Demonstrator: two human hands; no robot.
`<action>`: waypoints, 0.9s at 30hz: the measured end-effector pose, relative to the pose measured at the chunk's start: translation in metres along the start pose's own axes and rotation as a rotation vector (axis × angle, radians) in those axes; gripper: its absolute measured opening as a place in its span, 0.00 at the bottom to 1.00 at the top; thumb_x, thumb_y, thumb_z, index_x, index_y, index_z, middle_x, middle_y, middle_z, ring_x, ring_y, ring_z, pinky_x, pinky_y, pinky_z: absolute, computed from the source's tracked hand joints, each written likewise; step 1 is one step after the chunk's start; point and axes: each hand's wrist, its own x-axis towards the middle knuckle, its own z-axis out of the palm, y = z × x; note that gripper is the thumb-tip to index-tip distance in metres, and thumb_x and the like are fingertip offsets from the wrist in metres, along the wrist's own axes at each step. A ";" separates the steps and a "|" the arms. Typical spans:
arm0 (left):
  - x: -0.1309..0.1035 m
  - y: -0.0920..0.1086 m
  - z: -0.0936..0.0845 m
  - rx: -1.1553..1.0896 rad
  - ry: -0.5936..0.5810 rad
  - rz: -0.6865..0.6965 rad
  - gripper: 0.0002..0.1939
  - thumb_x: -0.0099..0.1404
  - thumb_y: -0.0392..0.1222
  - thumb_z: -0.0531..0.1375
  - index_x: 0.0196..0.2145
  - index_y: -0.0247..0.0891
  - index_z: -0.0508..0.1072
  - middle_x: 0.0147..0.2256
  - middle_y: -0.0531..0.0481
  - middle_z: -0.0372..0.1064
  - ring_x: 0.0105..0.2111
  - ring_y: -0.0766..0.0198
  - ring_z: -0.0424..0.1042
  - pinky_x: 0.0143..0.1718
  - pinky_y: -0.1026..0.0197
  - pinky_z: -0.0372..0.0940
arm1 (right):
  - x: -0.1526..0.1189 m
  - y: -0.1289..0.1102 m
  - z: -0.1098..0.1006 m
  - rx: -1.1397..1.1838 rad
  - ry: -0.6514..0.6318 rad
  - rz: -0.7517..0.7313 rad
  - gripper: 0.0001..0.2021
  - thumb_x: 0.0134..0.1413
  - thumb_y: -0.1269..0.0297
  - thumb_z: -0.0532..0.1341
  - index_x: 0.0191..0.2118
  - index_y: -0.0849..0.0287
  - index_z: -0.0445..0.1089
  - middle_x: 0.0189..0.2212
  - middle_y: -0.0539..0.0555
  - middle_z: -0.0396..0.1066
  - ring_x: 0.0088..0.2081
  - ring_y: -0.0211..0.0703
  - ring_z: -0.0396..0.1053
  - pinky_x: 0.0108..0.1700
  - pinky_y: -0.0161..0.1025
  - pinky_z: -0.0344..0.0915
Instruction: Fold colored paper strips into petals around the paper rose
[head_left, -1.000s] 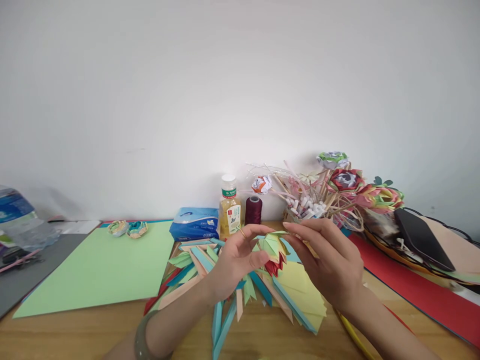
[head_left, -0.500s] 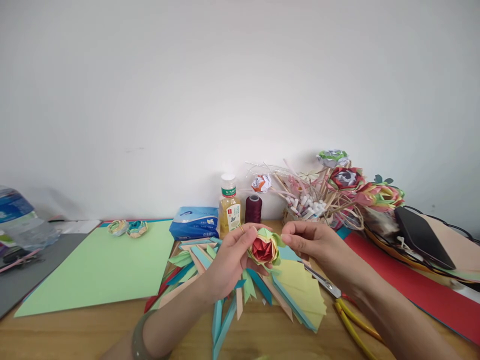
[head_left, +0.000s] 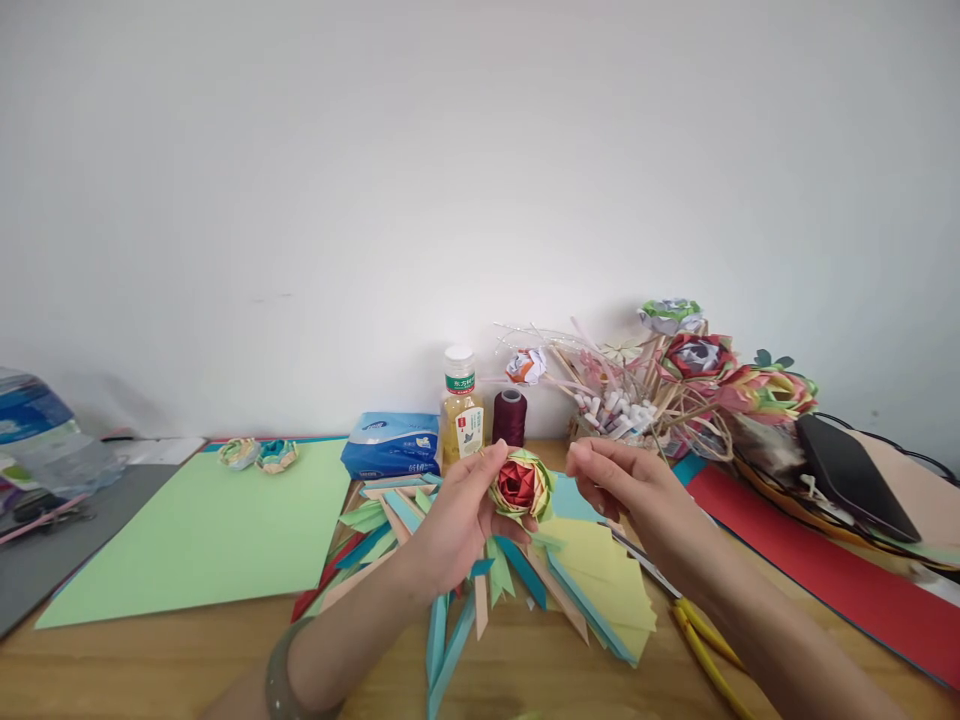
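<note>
A folded paper flower (head_left: 523,484), red in the middle with yellow and green outer petals, is in my left hand (head_left: 459,525). The thumb lies along its left rim and the fingers curl beneath it. Just to the right, apart from the flower, my right hand (head_left: 616,482) has thumb and forefinger pinched together. Anything between those fingertips is too small or hidden to make out. Under both hands lie folded paper strips (head_left: 450,640) in blue, peach and green, and a fan of yellow paper sheets (head_left: 600,570). Yellow-handled scissors (head_left: 701,640) lie below my right forearm.
Behind the hands stand a blue tissue pack (head_left: 391,445), a drink bottle (head_left: 461,410) and a spool of dark thread (head_left: 510,418). Finished paper flowers (head_left: 697,357) cluster at the back right near a black phone-like object (head_left: 855,480). Two small paper flowers (head_left: 259,455) rest on green sheets (head_left: 202,540).
The flower has turned in my left hand so its red centre looks more closed and faces me. My right hand has drawn slightly away from its edge.
</note>
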 end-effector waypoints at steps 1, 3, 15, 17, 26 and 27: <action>0.000 0.000 0.000 -0.005 0.004 -0.001 0.18 0.57 0.53 0.63 0.29 0.32 0.72 0.22 0.52 0.71 0.17 0.70 0.70 0.17 0.70 0.67 | -0.001 -0.001 0.000 -0.033 -0.003 -0.013 0.19 0.53 0.47 0.59 0.23 0.59 0.63 0.16 0.43 0.51 0.20 0.33 0.46 0.21 0.33 0.43; 0.000 0.000 0.000 -0.008 0.007 -0.005 0.18 0.56 0.53 0.63 0.29 0.32 0.71 0.21 0.52 0.70 0.16 0.70 0.69 0.16 0.70 0.67 | -0.002 -0.004 0.002 -0.077 -0.022 -0.029 0.17 0.51 0.50 0.61 0.22 0.58 0.63 0.17 0.44 0.52 0.19 0.32 0.46 0.20 0.33 0.42; 0.006 -0.002 -0.005 -0.018 -0.001 -0.059 0.21 0.56 0.56 0.62 0.30 0.31 0.73 0.20 0.52 0.68 0.15 0.72 0.64 0.12 0.71 0.60 | 0.001 -0.002 0.001 0.082 -0.197 0.112 0.16 0.46 0.52 0.64 0.23 0.60 0.65 0.17 0.43 0.50 0.20 0.32 0.43 0.21 0.34 0.40; 0.007 -0.002 -0.006 -0.014 -0.011 -0.040 0.22 0.55 0.57 0.62 0.30 0.32 0.72 0.20 0.53 0.66 0.15 0.73 0.63 0.12 0.71 0.59 | 0.001 -0.001 -0.001 0.052 -0.199 0.083 0.15 0.46 0.52 0.64 0.24 0.60 0.66 0.18 0.43 0.50 0.20 0.32 0.44 0.21 0.33 0.41; 0.006 0.001 -0.008 0.097 0.047 0.072 0.25 0.52 0.60 0.63 0.33 0.32 0.73 0.21 0.55 0.61 0.17 0.74 0.58 0.15 0.72 0.51 | 0.001 -0.001 0.000 -0.170 0.076 -0.252 0.08 0.54 0.59 0.60 0.31 0.58 0.69 0.23 0.48 0.63 0.24 0.36 0.60 0.23 0.32 0.57; 0.006 0.001 -0.009 0.112 0.044 0.081 0.25 0.52 0.61 0.63 0.33 0.33 0.73 0.21 0.55 0.61 0.17 0.75 0.56 0.15 0.72 0.50 | 0.000 -0.001 0.000 -0.228 0.101 -0.336 0.06 0.55 0.60 0.60 0.33 0.57 0.70 0.25 0.49 0.65 0.25 0.37 0.62 0.24 0.33 0.59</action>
